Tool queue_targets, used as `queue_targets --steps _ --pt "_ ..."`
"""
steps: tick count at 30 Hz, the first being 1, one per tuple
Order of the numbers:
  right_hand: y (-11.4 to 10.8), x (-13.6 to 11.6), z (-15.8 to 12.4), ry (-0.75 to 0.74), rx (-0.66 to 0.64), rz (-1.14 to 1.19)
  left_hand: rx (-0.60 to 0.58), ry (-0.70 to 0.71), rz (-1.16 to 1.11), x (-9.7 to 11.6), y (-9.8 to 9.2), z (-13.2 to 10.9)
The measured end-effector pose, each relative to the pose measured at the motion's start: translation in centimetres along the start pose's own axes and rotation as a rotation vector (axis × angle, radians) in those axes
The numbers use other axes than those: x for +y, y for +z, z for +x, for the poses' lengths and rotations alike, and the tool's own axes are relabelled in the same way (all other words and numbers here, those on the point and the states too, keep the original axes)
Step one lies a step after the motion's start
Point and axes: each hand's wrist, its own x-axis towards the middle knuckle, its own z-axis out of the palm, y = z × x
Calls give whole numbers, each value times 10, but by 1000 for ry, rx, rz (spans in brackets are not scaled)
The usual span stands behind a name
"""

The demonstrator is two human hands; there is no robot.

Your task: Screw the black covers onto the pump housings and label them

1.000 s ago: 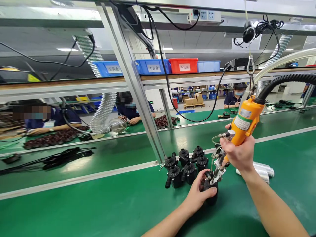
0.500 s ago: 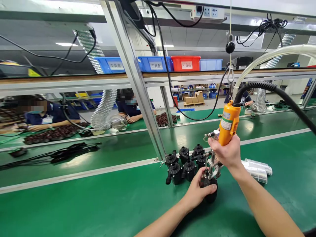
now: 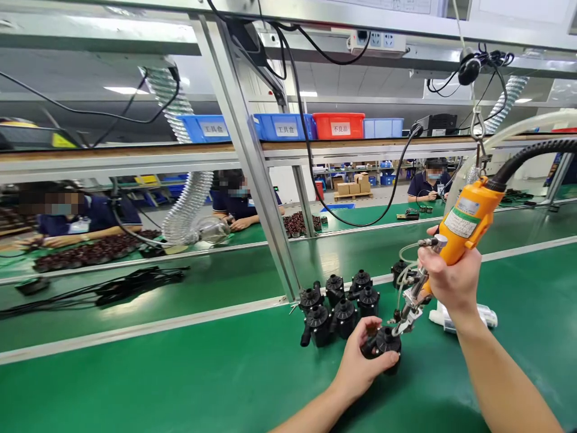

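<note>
My left hand [image 3: 360, 364] is closed around a small black pump [image 3: 386, 344] standing on the green bench [image 3: 180, 379]. My right hand [image 3: 448, 276] grips an orange hanging screwdriver [image 3: 464, 221], tilted to the right, its metal tip [image 3: 404, 319] just above the pump's top. A black hose and a clear tube run from the tool toward the upper right. Several more black pumps [image 3: 338, 304] stand in a cluster just behind my left hand.
White cylinders [image 3: 484, 316] lie on the bench behind my right wrist. A slanted aluminium post [image 3: 252, 174] rises left of the pumps. Blue bins [image 3: 279, 126] and a red bin [image 3: 339, 125] sit on the shelf. People work at the far benches.
The screwdriver has tilted from upright to leaning right and its tip has lifted off the pump. My right hand moved right. My left hand kept its hold on the pump.
</note>
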Motion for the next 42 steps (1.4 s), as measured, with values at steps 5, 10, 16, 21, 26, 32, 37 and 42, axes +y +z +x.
queue_targets --steps 5,10,16,21,26,32,37,42 --pt "9 3 -1 35 12 36 -72 -25 13 -3 -2 1" --pt "11 5 -2 27 -12 19 -67 -41 15 -1 -2 1" --pt "11 2 -4 33 -33 -10 -74 -45 -1 2 -1 0" --pt "24 11 -12 38 -120 -6 -78 -70 -22 8 2 1" --pt "31 20 -16 61 -180 -37 -40 -97 -20 9 4 0" --pt "29 28 -15 92 -191 -66 -49 -75 0 10 3 1" --pt "20 39 1 107 -99 -113 -37 -6 89 7 1 -7" --pt "-18 73 52 76 66 -222 0 109 274 -2 -4 -12"
